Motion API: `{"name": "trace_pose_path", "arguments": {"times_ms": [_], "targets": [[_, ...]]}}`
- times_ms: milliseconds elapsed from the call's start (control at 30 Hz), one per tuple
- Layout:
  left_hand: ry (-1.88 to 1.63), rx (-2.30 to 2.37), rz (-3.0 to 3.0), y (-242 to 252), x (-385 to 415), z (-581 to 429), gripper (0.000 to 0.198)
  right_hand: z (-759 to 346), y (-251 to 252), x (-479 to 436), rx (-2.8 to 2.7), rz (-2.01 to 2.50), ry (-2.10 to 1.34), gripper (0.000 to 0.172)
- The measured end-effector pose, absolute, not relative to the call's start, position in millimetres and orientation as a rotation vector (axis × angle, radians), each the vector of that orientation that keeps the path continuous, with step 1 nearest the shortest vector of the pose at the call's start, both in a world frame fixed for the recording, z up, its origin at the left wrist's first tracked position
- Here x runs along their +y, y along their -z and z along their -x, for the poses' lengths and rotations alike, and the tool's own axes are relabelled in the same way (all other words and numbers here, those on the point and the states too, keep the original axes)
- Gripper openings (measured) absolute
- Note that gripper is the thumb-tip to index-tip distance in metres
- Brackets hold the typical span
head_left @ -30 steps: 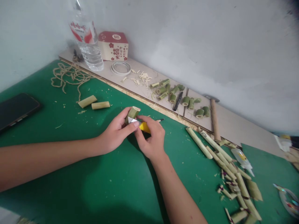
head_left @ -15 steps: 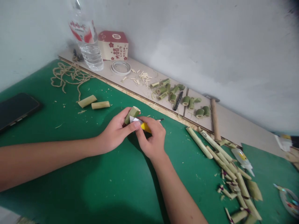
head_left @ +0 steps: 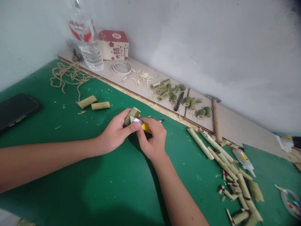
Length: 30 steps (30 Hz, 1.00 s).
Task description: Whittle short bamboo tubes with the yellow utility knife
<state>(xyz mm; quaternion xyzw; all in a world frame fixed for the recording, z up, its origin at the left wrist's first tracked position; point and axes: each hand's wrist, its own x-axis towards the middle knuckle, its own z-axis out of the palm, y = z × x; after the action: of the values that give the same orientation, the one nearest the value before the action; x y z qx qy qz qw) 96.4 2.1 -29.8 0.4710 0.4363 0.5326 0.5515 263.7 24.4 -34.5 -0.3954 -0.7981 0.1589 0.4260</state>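
Note:
My left hand (head_left: 116, 131) is wrapped round a short green bamboo tube (head_left: 131, 115), its cut end facing up and right. Closed round a yellow utility knife (head_left: 146, 128) is my right hand (head_left: 154, 135); the knife's blade lies against the side of the tube. My left thumb rests on the knife near its blade. Both hands are held over the green mat (head_left: 113, 185). Two pale bamboo pieces (head_left: 87, 102) lie on the mat beyond my left hand.
A phone (head_left: 17, 110) and tangled twine (head_left: 68, 77) lie left. Along the back ledge stand a water bottle (head_left: 90, 53), box (head_left: 114, 47), tape roll (head_left: 121, 67), small bamboo sections (head_left: 174, 99) and a hammer (head_left: 216, 122). Bamboo strips (head_left: 223, 163) and a glue bottle (head_left: 244, 160) lie right.
The tube in my left hand is tilted slightly differently, with less of its cut end showing. Both hands keep their hold, and the view has shifted very slightly.

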Motion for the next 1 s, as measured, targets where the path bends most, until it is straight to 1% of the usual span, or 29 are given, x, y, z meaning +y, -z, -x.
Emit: {"name": "trace_pose_path", "arguments": {"times_ms": [200, 600, 1000], "targets": [[-1.259, 1.049, -1.123, 30.9, 2.0, -96.0, 0.049, -264.1, 34.6, 24.8, -1.993, 0.96, -0.372, 0.019], [-1.255, 1.073, -1.127, 28.2, 2.0, -96.2, 0.051, -263.6, 34.2, 24.2, -2.01, 0.993, -0.366, 0.021], [-1.241, 1.127, -1.149, 29.6, 0.9, -95.3, 0.048, -261.6, 34.7, 21.9, -1.987, 1.013, -0.308, 0.02]]}}
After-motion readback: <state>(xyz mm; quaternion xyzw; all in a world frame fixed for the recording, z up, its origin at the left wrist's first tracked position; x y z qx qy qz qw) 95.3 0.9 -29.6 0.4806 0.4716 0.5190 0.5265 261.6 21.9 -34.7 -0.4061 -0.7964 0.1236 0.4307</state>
